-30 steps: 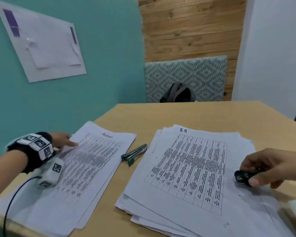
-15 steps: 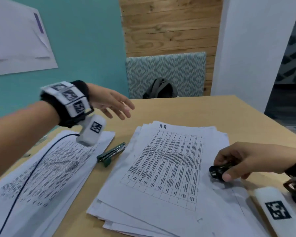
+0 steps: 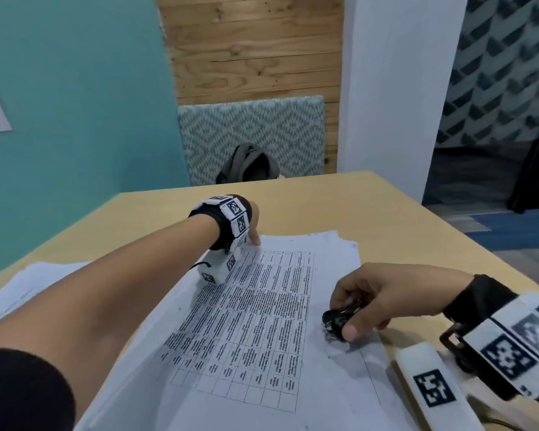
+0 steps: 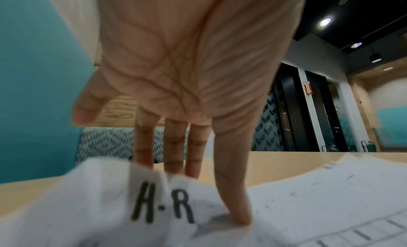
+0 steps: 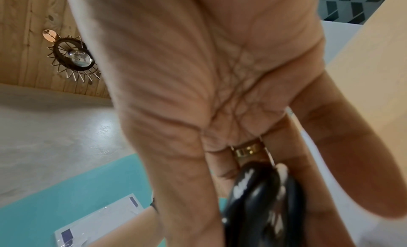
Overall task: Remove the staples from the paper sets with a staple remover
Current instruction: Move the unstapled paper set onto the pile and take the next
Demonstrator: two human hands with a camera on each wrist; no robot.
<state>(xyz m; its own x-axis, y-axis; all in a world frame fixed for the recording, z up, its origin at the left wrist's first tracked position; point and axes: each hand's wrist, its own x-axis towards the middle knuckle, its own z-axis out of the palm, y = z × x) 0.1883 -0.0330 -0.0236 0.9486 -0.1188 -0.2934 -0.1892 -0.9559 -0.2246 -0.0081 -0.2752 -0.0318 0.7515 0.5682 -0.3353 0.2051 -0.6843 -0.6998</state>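
Observation:
A stack of printed paper sets (image 3: pixel 255 321) headed "H-R" lies in the middle of the wooden table (image 3: pixel 386 219). My left hand (image 3: pixel 254 236) is at the stack's far edge. In the left wrist view its thumb (image 4: pixel 233 198) presses on the top sheet (image 4: pixel 308 207) and its fingers (image 4: pixel 174 155) go behind the raised paper edge, pinching it. On the stack's right side my right hand (image 3: pixel 344 315) grips a black staple remover (image 3: pixel 335 320), also close up in the right wrist view (image 5: pixel 259 202). No staple is visible.
A second pile of papers (image 3: pixel 28 287) lies at the left, partly behind my left forearm. Past the table's far edge a grey backpack (image 3: pixel 249 164) leans on a patterned panel (image 3: pixel 252 129). A white pillar (image 3: pixel 395 88) stands at the back right.
My left hand has left the left-hand pile, swung right over the table and taken hold of the H-R stack's far edge. The right hand has kept the staple remover in place.

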